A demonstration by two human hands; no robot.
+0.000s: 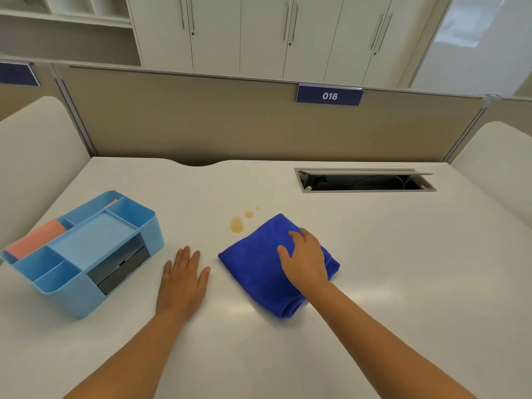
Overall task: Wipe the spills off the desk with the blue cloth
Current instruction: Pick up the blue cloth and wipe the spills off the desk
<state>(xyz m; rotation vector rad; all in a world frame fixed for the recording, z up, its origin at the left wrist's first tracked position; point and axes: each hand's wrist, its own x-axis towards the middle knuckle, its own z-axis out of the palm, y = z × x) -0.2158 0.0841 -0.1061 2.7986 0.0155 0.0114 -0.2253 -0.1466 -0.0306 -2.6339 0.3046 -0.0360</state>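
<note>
A folded blue cloth (256,263) lies on the white desk (388,283) near its middle. My right hand (305,257) rests on top of the cloth's right half, palm down, fingers spread and pressing on it. Just beyond the cloth's far left corner are brownish spills: a larger drop (237,224), a smaller one (248,214) and a tiny speck (258,208). The cloth does not cover them. My left hand (182,276) lies flat on the bare desk to the left of the cloth, holding nothing.
A light blue desk organiser (86,254) with a pink cloth (36,239) in one compartment stands at the left. An open cable hatch (365,181) is set in the desk at the back right. A beige partition (230,119) with a "016" sign closes the far side.
</note>
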